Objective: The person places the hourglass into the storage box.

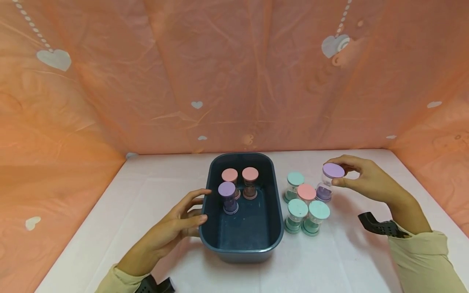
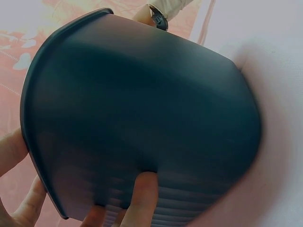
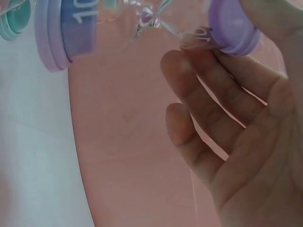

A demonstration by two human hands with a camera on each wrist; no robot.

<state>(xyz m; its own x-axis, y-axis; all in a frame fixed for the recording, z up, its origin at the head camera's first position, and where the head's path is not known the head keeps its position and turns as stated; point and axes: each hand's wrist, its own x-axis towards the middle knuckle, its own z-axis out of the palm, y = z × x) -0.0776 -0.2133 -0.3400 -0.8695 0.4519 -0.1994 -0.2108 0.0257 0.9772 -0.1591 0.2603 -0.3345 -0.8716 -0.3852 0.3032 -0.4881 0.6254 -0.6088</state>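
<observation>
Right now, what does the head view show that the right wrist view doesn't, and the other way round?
Only the head view shows the dark blue tub with three sand timers standing in it, the left hand against the tub's wall, and four more timers standing beside the tub. Only the right wrist view shows the timer's narrow glass neck up close and a printed numeral on its lilac base. Both show the right hand in a grip on the top cap of the purple timer, and mint caps nearby.

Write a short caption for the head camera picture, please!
Right hand pinches a purple-capped sand timer beside the dark bin, while the left hand steadies it.
</observation>
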